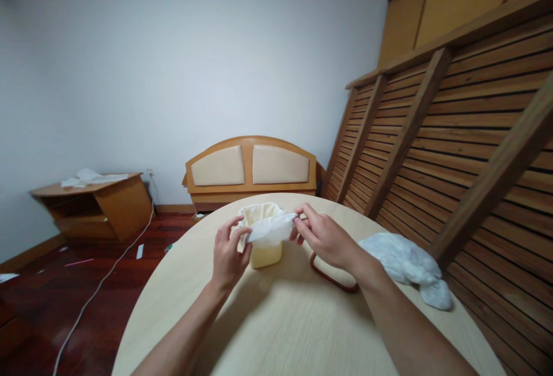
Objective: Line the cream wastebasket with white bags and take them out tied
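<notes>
A pale yellow bin [265, 256] stands upright on the round table, lined with a white plastic bag [272, 228] that folds over its rim. My left hand [230, 252] pinches the bag's edge at the bin's near left side. On the right, the fingers of my right hand [317, 232] are closed on the bag's edge and draw it out beyond the rim. Between both hands the bag is stretched across the front of the bin. Beneath my right forearm lies a brown ring-like frame [332, 279], partly covered by the arm.
A filled white plastic bag [404, 261] lies on the table [285, 330] at the right. Slatted wooden panels [432, 134] lean along the right side. Behind the table stands a headboard [250, 163]. A low cabinet [116, 209] and a cable [101, 284] are at left.
</notes>
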A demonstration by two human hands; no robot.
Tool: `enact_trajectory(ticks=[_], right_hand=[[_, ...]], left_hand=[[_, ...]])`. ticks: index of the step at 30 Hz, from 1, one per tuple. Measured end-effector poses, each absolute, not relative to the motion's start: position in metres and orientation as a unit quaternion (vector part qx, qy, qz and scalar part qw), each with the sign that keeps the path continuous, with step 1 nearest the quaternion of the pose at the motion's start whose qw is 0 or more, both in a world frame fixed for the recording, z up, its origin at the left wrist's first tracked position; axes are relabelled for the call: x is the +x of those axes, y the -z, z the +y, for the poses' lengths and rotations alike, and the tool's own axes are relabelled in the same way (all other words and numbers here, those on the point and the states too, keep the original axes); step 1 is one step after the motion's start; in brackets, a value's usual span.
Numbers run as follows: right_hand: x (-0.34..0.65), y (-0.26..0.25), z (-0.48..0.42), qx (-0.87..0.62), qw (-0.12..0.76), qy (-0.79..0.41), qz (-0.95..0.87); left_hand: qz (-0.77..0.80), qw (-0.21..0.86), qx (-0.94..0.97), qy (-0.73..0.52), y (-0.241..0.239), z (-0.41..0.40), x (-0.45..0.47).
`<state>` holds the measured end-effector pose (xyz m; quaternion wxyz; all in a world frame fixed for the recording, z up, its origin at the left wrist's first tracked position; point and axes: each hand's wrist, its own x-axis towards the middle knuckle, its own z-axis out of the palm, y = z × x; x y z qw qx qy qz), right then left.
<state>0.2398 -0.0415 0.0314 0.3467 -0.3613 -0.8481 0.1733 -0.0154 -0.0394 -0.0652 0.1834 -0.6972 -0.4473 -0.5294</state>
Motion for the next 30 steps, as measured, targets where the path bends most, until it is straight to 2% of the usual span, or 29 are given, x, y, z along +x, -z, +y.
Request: enact_trajectory(ticks=[6, 12, 17, 26, 30], right_hand=[[0.246, -0.028, -0.033, -0.375, 0.426, -0.119, -0.814], [0.247, -0.019, -0.020, -0.421, 0.402, -0.056, -0.812], [0.243, -0.007, -0.009, -0.453, 0.393, -0.120, -0.791], [0.240, -0.011, -0.011, -0.317, 0.491, -0.091, -0.807], [0.237, -0.017, -0.023, -0.268, 0.511, -0.091, -0.812]], left_hand=[[-0.529, 0.126, -0.594, 0.592, 0.056, -0.032, -0.035], [-0.625, -0.006, -0.544, 0.560, 0.055, -0.027, -0.047], [-0.597, -0.052, -0.553, 0.578, 0.061, -0.019, -0.052], [-0.520, -0.034, -0.587, 0.619, 0.072, -0.008, -0.052], [-0.467, -0.015, -0.656, 0.593, 0.072, -0.019, -0.042]])
